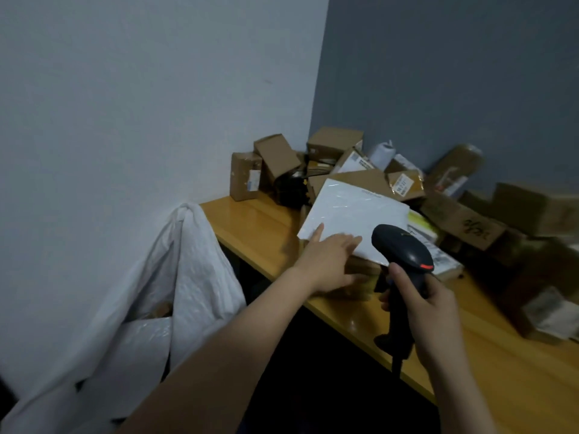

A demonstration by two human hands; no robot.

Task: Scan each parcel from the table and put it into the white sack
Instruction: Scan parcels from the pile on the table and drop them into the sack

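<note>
A flat white parcel lies tilted on top of the pile near the table's front edge. My left hand grips its near corner, fingers spread on top and thumb under the edge. My right hand is closed around the handle of a black barcode scanner, whose head sits just right of that corner, over the parcel's near edge. The white sack hangs at the left end of the table, its mouth open, with something brown showing inside.
The wooden table runs from the wall corner toward the lower right. Several brown cardboard boxes and wrapped parcels are heaped along its back and right side. Walls close in behind and to the left.
</note>
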